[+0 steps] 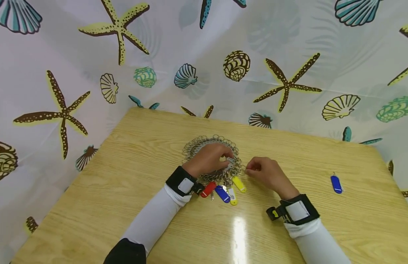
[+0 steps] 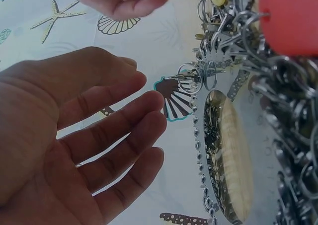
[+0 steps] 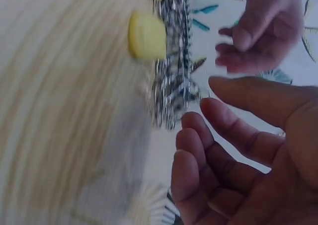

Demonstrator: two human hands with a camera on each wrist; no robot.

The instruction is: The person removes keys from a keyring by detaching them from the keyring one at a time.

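A round metal key holder (image 1: 190, 149), its edge thick with split rings and clasps, lies on the table. Over its middle hovers my left hand (image 1: 210, 158), fingers gently curved and nothing between them. Its grey face (image 2: 259, 116) shows an oval slot in the left wrist view. A red key tag (image 1: 208, 189), a blue key tag (image 1: 222, 194), a yellow key tag (image 1: 239, 184) and a second yellow key tag (image 1: 233, 197) hang at the near edge. My right hand (image 1: 268, 174) is beside the right rim, fingers loosely bent, with a gap between thumb and forefinger.
Another blue key tag (image 1: 336, 184) lies apart on the right of the wooden table (image 1: 124, 176). Behind the table hangs a white cloth (image 1: 217, 95) printed with shells and starfish.
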